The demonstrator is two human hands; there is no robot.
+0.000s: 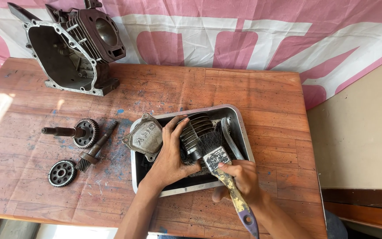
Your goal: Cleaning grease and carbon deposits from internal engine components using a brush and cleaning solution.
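1. While the right hand (243, 177) clenches a paintbrush (226, 177) at the near edge, its bristles press the finned cylinder head (196, 135).
2. Just left, the left hand (169, 152) grasps that head over the metal tray (244, 137); it looks heavy, rigid, greasy, best gripped across the fins.
3. Far left stands the engine block (74, 48).

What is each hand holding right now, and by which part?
The left hand grips the finned engine part around its ribbed side, over the metal tray. The right hand holds the paintbrush by its handle, just below the metal band.
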